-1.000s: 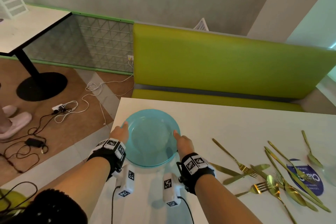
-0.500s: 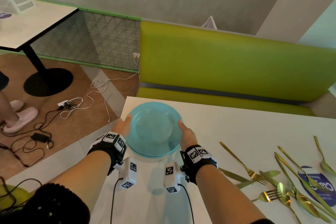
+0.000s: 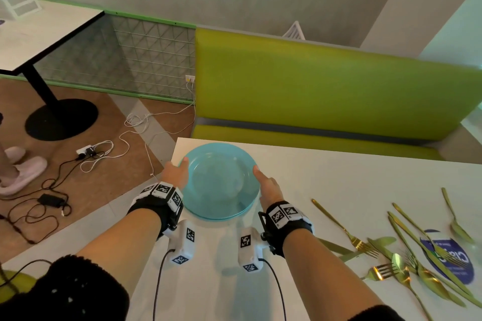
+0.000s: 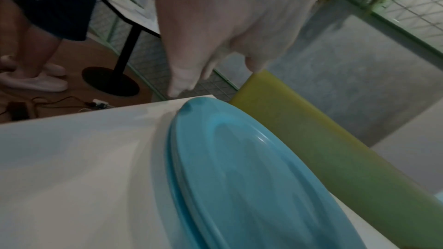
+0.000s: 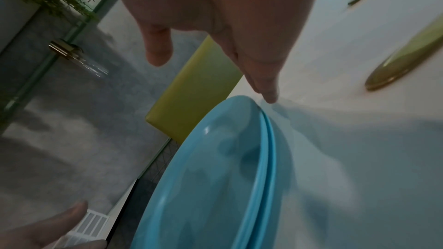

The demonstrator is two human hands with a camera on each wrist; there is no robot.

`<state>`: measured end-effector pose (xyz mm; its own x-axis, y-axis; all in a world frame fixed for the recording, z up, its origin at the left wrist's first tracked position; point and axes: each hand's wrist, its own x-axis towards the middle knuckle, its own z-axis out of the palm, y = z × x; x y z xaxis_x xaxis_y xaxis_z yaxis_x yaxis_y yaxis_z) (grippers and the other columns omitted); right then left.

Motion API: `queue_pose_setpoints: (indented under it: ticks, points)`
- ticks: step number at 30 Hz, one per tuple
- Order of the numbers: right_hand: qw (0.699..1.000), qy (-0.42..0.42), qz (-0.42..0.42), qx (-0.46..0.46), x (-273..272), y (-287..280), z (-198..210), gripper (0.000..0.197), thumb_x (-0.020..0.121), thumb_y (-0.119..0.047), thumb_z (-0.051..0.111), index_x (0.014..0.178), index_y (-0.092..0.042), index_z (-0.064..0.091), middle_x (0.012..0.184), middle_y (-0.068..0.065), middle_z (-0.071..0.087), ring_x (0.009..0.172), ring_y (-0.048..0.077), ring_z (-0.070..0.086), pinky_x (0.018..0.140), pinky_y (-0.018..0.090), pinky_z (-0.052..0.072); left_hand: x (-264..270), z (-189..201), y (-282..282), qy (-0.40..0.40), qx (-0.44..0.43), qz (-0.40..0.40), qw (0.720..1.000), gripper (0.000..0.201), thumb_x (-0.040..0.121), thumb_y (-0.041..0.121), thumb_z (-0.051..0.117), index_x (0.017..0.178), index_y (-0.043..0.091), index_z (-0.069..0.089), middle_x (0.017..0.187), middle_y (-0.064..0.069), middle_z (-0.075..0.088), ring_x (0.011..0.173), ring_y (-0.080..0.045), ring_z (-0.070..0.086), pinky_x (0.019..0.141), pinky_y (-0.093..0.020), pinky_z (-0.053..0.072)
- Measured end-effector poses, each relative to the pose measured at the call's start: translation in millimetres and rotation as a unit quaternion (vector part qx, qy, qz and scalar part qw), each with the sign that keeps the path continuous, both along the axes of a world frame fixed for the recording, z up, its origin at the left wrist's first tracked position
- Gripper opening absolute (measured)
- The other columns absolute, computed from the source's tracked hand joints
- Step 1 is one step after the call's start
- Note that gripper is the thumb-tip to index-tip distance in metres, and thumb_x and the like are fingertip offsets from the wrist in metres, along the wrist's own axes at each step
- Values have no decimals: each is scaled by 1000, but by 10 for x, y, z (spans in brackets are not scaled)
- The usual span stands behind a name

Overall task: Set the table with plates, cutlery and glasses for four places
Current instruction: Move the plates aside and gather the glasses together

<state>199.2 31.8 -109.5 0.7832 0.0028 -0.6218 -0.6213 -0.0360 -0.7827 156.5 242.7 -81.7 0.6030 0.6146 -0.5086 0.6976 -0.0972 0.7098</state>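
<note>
A stack of light-blue plates point(image 3: 219, 182) lies at the far left corner of the white table point(image 3: 326, 177); two rims show in the right wrist view point(image 5: 263, 158). My left hand point(image 3: 174, 174) rests against the stack's left rim, thumb tip on the rim. Its fingers point(image 4: 182, 75) reach straight down past the plates point(image 4: 239, 177). My right hand point(image 3: 268, 187) touches the right rim with a straight finger point(image 5: 266, 86), thumb held apart in the air. Several gold forks, knives and spoons point(image 3: 407, 255) lie loose to the right. No glasses are in view.
A green bench point(image 3: 326, 91) runs along the table's far side. A blue round sticker point(image 3: 448, 260) lies under the cutlery. Left of the table, cables and a power strip point(image 3: 88, 151) lie on the floor beside another table point(image 3: 39, 34) and a standing person's shoes point(image 3: 20, 169).
Both hands have moved the plate stack away from me, closer to the table's far edge. Their hold at the two rims looks the same.
</note>
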Motion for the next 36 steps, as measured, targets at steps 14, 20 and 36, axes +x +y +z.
queue_pose_setpoints:
  ticks: [14, 20, 36]
  points:
    - [983, 30, -151, -102, -609, -2281, 585, 35, 86, -40, 64, 101, -10, 55, 94, 8, 55, 84, 23, 53, 80, 40, 50, 387, 502, -1853, -153, 48, -115, 980, 47, 92, 11, 52, 135, -3, 40, 137, -25, 45, 128, -39, 43, 104, -41, 33]
    - [946, 29, -247, -206, -1008, -3616, 527, 28, 90, -27, 59, 112, -10, 58, 84, 9, 59, 75, 23, 57, 60, 32, 50, 357, 604, -2955, -173, 9, -221, 960, 41, 93, 10, 49, 133, 2, 42, 137, -17, 51, 127, -32, 47, 105, -37, 36]
    - [921, -11, -252, -296, -528, -5338, 340, 85, 72, -22, 81, 142, -13, 34, 143, 9, 44, 130, 28, 45, 109, 38, 36, 393, 538, -5021, -161, -40, -332, 929, 29, 89, 18, 55, 118, 14, 55, 114, -5, 62, 105, -22, 62, 94, -33, 49]
